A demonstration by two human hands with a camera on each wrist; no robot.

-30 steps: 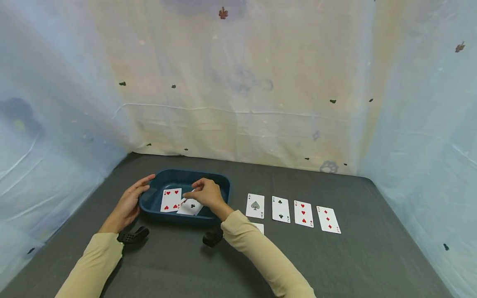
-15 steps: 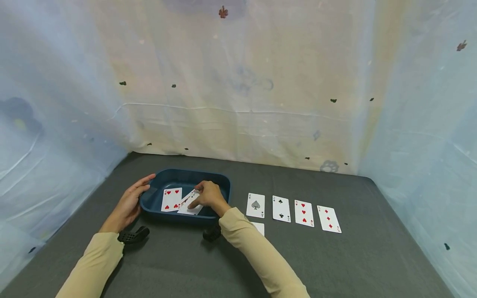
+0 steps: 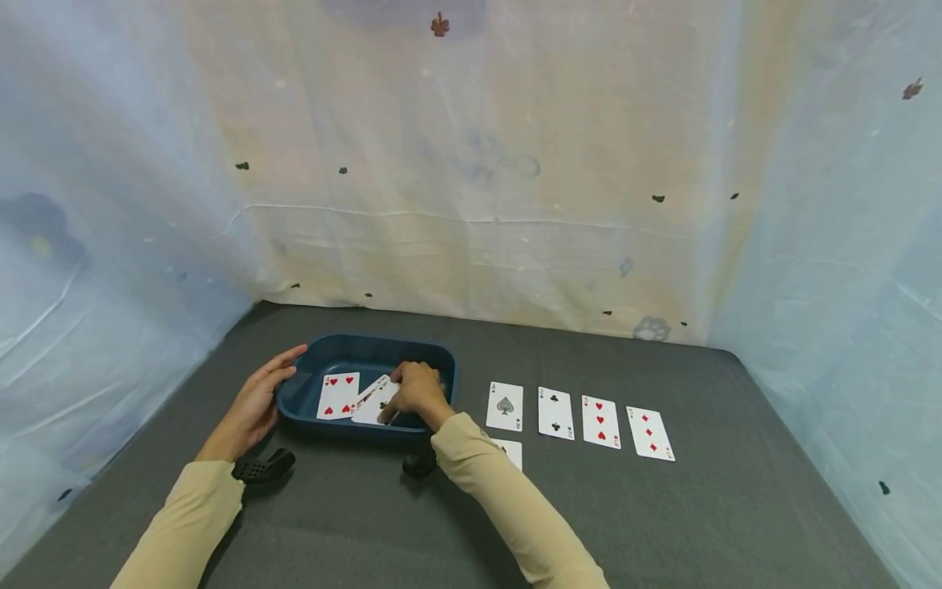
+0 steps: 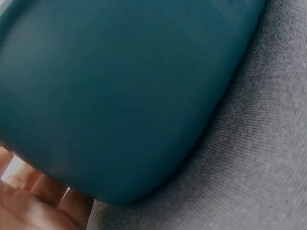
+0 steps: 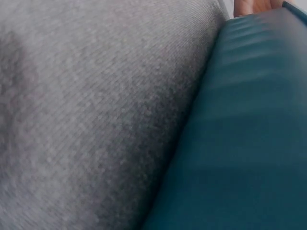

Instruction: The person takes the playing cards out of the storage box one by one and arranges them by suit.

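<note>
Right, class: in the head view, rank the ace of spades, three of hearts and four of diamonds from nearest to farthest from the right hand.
1. White ace of spades card, just right of the right hand.
2. Three of hearts card, farther right.
3. Four of diamonds card, row's far right end.

A dark grey cloth-covered table [image 3: 736,507] fills the foreground. Pale sheeting [image 3: 471,204], tinted blue at the sides and cream in the middle, hangs behind and around it, creased and dotted with small dark marks. The light is soft and even.

Makeshift recording booth: pale patterned sheets [image 3: 471,164] hung as walls around grey cloth-covered table [image 3: 662,523].
</note>
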